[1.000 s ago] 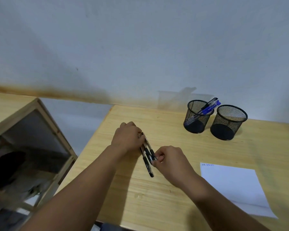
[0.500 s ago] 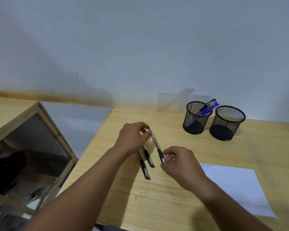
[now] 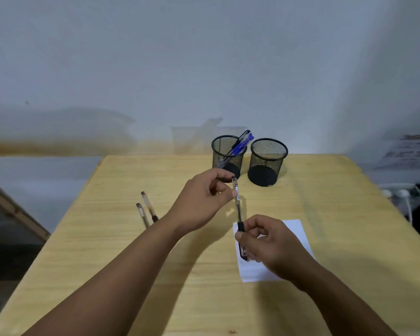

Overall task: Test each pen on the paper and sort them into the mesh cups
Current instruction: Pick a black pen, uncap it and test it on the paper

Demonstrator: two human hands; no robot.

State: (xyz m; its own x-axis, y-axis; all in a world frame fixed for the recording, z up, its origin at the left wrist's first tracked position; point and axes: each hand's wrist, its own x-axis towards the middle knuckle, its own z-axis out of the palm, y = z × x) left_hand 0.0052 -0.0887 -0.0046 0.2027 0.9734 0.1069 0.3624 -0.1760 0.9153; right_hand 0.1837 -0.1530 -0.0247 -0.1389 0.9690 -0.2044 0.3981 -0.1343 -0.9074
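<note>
Both hands are pinching a clear black-gripped pen (image 3: 237,207) mid-frame: left hand (image 3: 201,202) its top, right hand (image 3: 269,243) its grip.

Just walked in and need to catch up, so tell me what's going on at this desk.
A person is sorting pens. Both hands hold one pen above the wooden desk: the left hand pinches its far end, the right hand grips the cap end over the white paper, apparently uncapping it. Two more pens lie on the desk to the left. The left mesh cup already holds blue pens; the right mesh cup looks empty.
</note>
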